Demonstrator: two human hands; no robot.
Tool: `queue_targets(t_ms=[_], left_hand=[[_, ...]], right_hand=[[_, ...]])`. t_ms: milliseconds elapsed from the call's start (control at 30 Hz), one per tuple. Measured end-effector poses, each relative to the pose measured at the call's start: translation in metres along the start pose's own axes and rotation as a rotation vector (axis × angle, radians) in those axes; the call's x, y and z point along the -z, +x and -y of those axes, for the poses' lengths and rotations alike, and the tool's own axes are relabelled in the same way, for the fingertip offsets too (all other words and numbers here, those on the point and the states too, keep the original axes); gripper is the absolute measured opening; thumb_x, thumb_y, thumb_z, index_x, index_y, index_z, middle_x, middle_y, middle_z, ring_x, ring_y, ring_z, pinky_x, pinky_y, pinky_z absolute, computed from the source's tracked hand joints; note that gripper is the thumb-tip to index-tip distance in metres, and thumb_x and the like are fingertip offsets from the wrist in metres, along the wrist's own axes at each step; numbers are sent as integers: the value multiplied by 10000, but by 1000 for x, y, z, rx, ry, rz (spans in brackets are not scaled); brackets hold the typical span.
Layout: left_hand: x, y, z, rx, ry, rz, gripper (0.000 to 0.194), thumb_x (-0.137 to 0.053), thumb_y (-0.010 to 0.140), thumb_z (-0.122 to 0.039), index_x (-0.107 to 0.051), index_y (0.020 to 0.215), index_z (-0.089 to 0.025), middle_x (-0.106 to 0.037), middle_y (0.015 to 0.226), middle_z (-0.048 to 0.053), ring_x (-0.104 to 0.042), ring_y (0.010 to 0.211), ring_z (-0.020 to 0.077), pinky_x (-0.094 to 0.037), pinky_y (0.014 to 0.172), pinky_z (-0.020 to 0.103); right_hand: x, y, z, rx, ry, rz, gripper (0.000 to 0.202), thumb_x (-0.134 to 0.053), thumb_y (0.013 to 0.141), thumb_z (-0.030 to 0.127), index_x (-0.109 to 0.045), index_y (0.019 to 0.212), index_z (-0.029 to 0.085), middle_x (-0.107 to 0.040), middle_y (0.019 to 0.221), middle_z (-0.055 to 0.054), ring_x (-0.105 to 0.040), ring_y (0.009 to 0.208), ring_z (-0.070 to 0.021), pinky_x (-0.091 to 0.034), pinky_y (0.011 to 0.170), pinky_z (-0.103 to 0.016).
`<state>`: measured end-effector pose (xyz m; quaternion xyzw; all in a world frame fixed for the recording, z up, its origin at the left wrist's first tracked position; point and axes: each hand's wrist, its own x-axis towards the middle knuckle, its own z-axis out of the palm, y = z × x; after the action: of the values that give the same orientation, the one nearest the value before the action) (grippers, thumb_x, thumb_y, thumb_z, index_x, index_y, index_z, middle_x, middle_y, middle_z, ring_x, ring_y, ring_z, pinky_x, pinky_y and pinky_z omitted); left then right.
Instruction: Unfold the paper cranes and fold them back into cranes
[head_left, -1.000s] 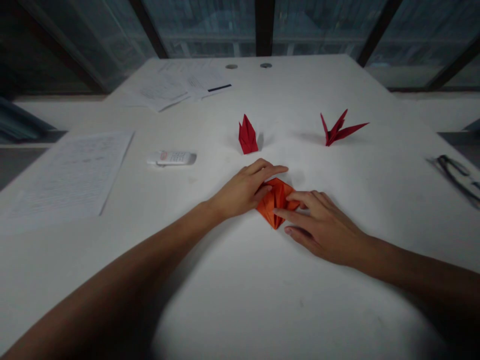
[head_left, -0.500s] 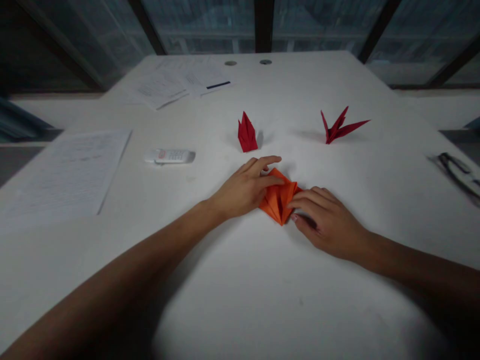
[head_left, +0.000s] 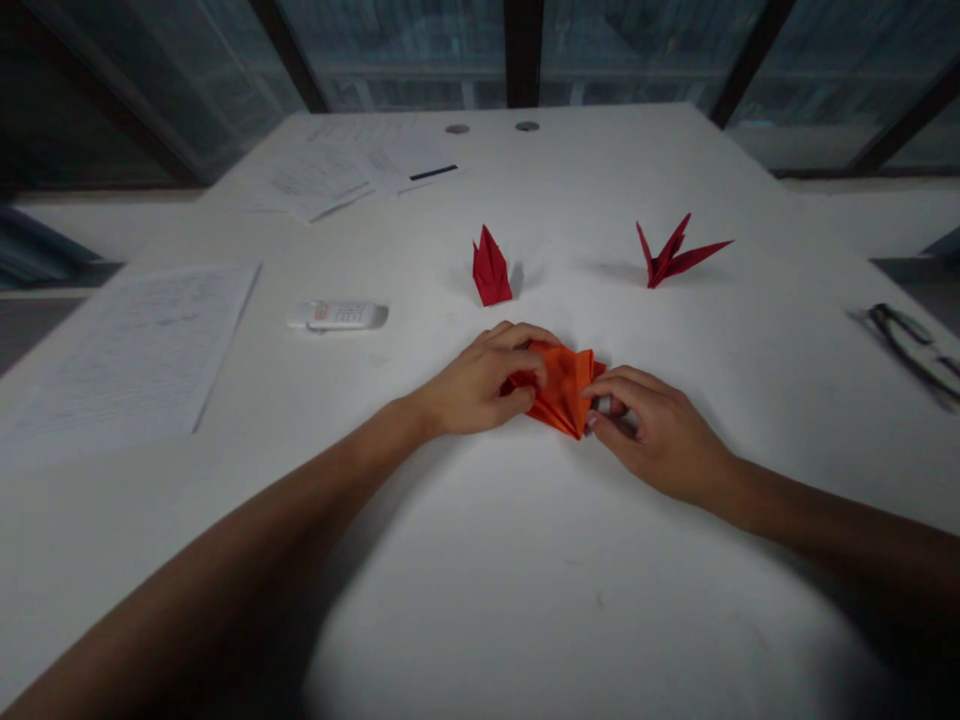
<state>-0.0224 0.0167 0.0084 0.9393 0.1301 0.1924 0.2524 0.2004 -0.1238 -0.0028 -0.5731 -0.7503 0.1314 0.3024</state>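
While the folded orange paper lay on the white table between the left hand and the right hand, the former, its fingers partly curled, gripped the paper's left side. The latter, thumb and forefinger bowed with tips close together, pinched the right edge. Farther back stood a compact red figure and, rightward, a spread red figure.

The left hand and right hand are bare, with slim fingers, narrow wrists and uncovered, gradually broadening forearms.
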Motion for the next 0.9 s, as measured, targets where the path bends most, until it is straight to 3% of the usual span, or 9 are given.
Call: queue_targets(t_ms=[167,333,433,600,767,900], left_hand=[[1,0,2,-3,-20,20,263,-655,726,-81,-708,952,-203,-609,1402,75,-569,1239,283,-428,1114,451],[-7,2,5,16,12,-56,65,-714,849,-228,-715,904,-194,-654,1333,88,-590,1208,262,-454,1082,424],[-9,2,5,-2,72,-93,119,-751,867,-316,-732,885,-200,-657,1333,82,-562,1230,274,-430,1103,448],[-7,1,1,-35,43,-147,64,-674,919,-241,-706,917,-185,-656,1317,100,-564,1230,259,-445,1094,441],[-7,0,2,63,-88,-220,142,-631,954,-280,-633,864,-170,-654,1228,112,-648,1007,187,-537,858,320],[-6,1,1,129,-115,-262,165,-634,943,-307,-619,850,-171,-677,1149,102,-645,955,180,-525,772,289]], right_hand=[[2,2,0,-74,76,5,197,-623,878,138,-667,1054,215,-675,950,-28,-613,736,-154,-531,743,-329],[2,2,-1,-127,87,-7,300,-649,854,160,-640,1148,219,-674,909,-22,-630,755,-176,-540,764,-358],[0,1,-1,-172,129,-14,467,-675,844,185,-570,1296,236,-696,1025,-39,-638,782,-183,-553,775,-372],[-1,2,-5,-217,222,-28,588,-689,878,238,-469,1423,271,-682,1129,-53,-630,798,-176,-558,783,-373],[0,2,-8,-219,282,-43,540,-679,937,405,-471,1414,261,-684,1121,-66,-641,814,-183,-552,751,-361],[-1,3,-8,-236,284,-46,553,-700,918,404,-472,1399,255,-684,1068,-51,-646,805,-180,-555,750,-358]])
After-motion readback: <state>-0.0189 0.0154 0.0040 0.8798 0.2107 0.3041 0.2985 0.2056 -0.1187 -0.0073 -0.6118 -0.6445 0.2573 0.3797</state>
